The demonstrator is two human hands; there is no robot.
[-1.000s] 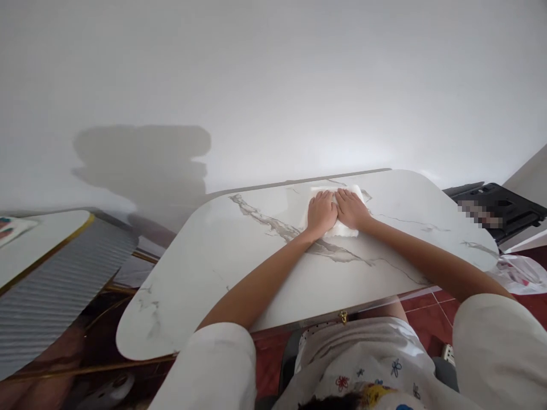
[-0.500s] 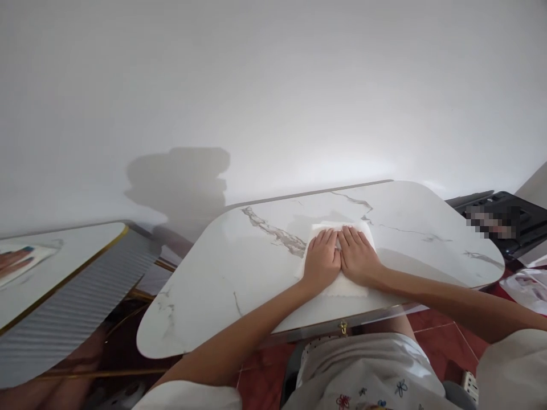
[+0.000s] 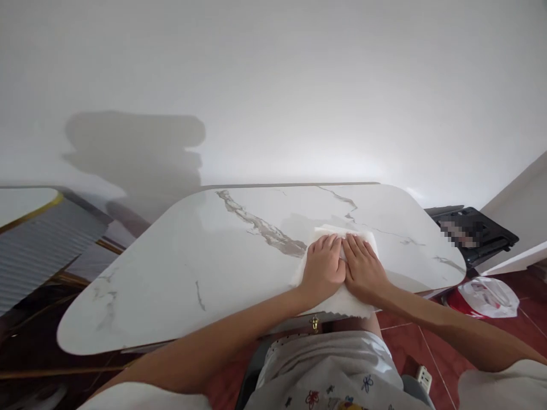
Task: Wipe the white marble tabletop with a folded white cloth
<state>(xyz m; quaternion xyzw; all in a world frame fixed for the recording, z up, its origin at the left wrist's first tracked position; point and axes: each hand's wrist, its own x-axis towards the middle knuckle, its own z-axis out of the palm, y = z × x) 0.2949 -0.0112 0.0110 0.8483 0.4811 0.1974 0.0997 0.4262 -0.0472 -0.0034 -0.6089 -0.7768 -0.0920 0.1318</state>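
Note:
A white paper towel [image 3: 354, 306] lies on the white marble-patterned table [image 3: 158, 256], and its scalloped near edge reaches the front of the tabletop. My left hand [image 3: 322, 267] rests palm down on it with the fingers stretched forward, slightly bent. Beside it, touching at the thumbs, my right hand [image 3: 364, 269] presses flat on the same sheet, fingers extended. Both palms hide the middle of the towel. Brownish-grey veins run across the tabletop to the left of my hands.
A second table [image 3: 29, 205] with a gold edge and ribbed grey side stands at the left. Beyond the table's right end is a black folded item [image 3: 491, 233], with a white plastic bag [image 3: 489, 296] on the red tiled floor. A white wall [image 3: 273, 85] rises behind.
My hands and the towel have slid nearer the table's front edge. The view has turned right, so the tables shift left and the co-worker's hand at the far left is out of view.

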